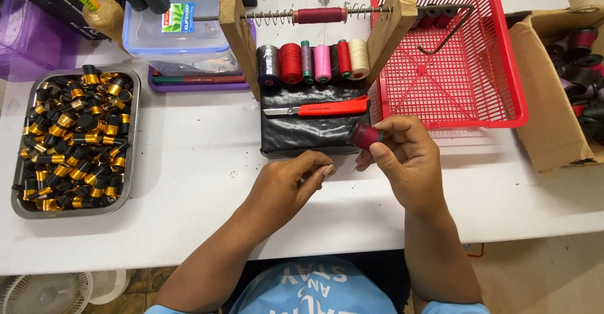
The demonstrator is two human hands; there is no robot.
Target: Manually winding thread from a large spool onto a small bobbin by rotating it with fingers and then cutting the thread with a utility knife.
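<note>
While the right hand [402,153] pinches a small dark bobbin wound with red thread [364,136] between thumb and fingertips, the left hand [290,179] sits at about nine o'clock from it, its thumb and forefinger pressed together as if on a thread end too fine to see; whether it truly holds anything cannot be told. Both forearms come up from six o'clock over the white bench [189,163], wrists slightly cocked inward, the bobbin held just above the near edge of a black wrapped block [302,134].

A judgement on risk: the grip on the bobbin is a light fingertip one, so a tug from the left hand could twist it loose and let the winding slacken or unravel. The red utility knife [330,107] lying at twelve o'clock, just beyond the fingers, could be brushed.

Farther off, a row of thread spools [313,61] stands between two wooden uprights under a sprung rod [296,16]. A metal tray of black-and-gold pieces [72,141] lies at nine o'clock, a red basket [465,68] at two o'clock, a cardboard box [553,81] at three.
</note>
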